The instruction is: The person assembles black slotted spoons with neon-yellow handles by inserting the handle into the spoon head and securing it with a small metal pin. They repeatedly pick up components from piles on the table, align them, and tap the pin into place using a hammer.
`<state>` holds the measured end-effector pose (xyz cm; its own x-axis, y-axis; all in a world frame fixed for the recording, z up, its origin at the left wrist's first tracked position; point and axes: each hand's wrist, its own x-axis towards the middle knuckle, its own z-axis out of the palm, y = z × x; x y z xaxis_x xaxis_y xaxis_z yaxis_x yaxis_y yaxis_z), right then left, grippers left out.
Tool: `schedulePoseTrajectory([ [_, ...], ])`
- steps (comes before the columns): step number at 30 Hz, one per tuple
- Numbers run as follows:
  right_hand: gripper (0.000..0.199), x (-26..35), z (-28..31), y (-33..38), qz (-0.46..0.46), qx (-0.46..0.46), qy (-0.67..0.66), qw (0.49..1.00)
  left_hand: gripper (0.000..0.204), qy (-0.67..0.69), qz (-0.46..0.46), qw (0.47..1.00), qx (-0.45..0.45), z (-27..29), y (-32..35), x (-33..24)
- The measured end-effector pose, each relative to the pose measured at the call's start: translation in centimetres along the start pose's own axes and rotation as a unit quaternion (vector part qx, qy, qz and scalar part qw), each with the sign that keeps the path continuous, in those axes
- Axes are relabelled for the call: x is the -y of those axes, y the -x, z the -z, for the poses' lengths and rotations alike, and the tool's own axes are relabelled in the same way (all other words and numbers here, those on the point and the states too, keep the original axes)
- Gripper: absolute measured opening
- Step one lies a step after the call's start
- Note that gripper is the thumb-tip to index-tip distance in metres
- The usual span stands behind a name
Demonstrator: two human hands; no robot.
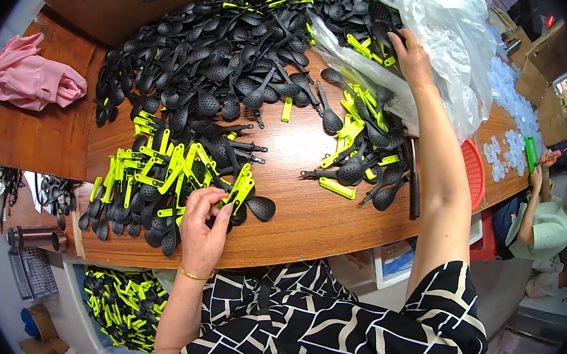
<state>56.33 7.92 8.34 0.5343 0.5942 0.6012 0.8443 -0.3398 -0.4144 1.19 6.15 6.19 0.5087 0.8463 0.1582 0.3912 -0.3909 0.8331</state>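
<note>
My left hand (203, 233) is at the near edge of the table, fingers curled and thumb close to them. Its fingertips are at the lower end of a lime-green handle (242, 185), beside a black spoon bowl (261, 208). Around it lies a heap of black spoons with lime-green handles (174, 166). Far to the right, my right hand (412, 58) is stretched out to the back pile, its fingers closed at a black spoon (381, 32); the grip is partly hidden. Below that hand sit more black spoons (352, 171) and loose lime-green handles (337, 187).
A large pile of black slotted spoons (219, 61) spreads before a cardboard box (157, 1). Clear plastic sheeting (446, 49) covers the back right, near a red basket (473, 175). Pink cloth (33, 78) lies left. A bin of finished-looking spoons (124, 305) stands below; another person (546, 216) sits right.
</note>
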Motion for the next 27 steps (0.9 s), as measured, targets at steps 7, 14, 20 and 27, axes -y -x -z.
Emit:
schedulePoseTrajectory([
  [7,0.025,9.2,1.1,9.2,0.157,0.274,-0.09,0.945,0.019,-0.107,-0.025,0.994,-0.013,-0.9,-1.7,1.3],
  [14,0.056,9.5,3.3,7.2,0.162,0.431,-0.003,0.887,0.042,-0.229,-0.153,0.959,-0.072,-0.7,-1.0,-2.1],
  [20,0.032,1.3,-2.5,-1.9,0.054,0.216,0.072,0.972,0.026,0.023,-0.19,0.975,0.114,-5.8,5.8,-2.4],
  [27,0.059,1.3,-6.6,-3.7,0.005,0.394,0.188,0.9,0.026,0.044,-0.168,0.977,0.123,-7.8,5.8,0.3],
])
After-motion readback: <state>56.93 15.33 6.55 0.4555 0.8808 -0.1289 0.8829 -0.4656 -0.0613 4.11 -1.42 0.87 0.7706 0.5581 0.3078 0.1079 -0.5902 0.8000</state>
